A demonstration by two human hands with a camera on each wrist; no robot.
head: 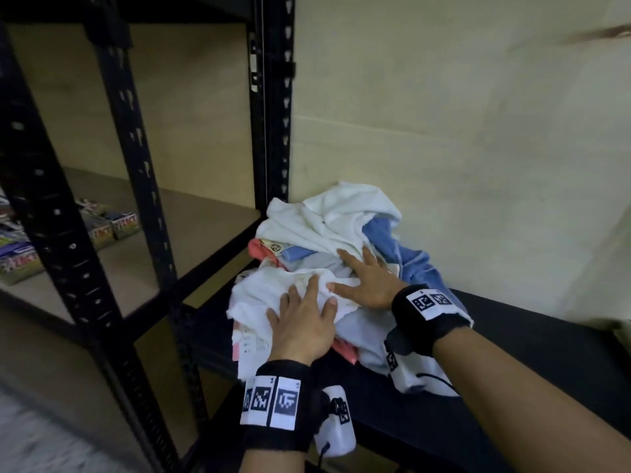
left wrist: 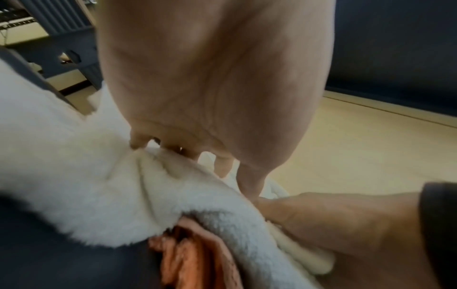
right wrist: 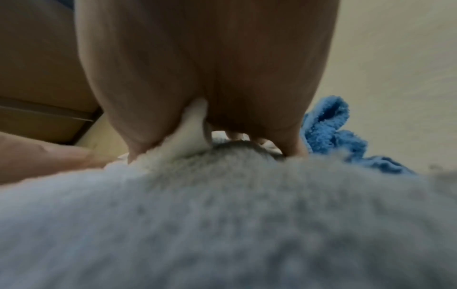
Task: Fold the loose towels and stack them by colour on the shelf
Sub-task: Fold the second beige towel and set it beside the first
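A loose heap of towels lies on a black surface just right of the shelf rack. White towels top the heap, a blue towel hangs off its right side, and a coral one pokes out on the left. My left hand lies flat, fingers spread, on a white towel at the front, above a coral towel. My right hand presses flat on the middle of the heap, over a pale grey towel, with the blue towel beyond its fingers. Neither hand grips anything.
The black metal rack stands to the left with bare wooden shelf boards. Small printed boxes sit at the far left of one board. A pale wall runs close behind the heap.
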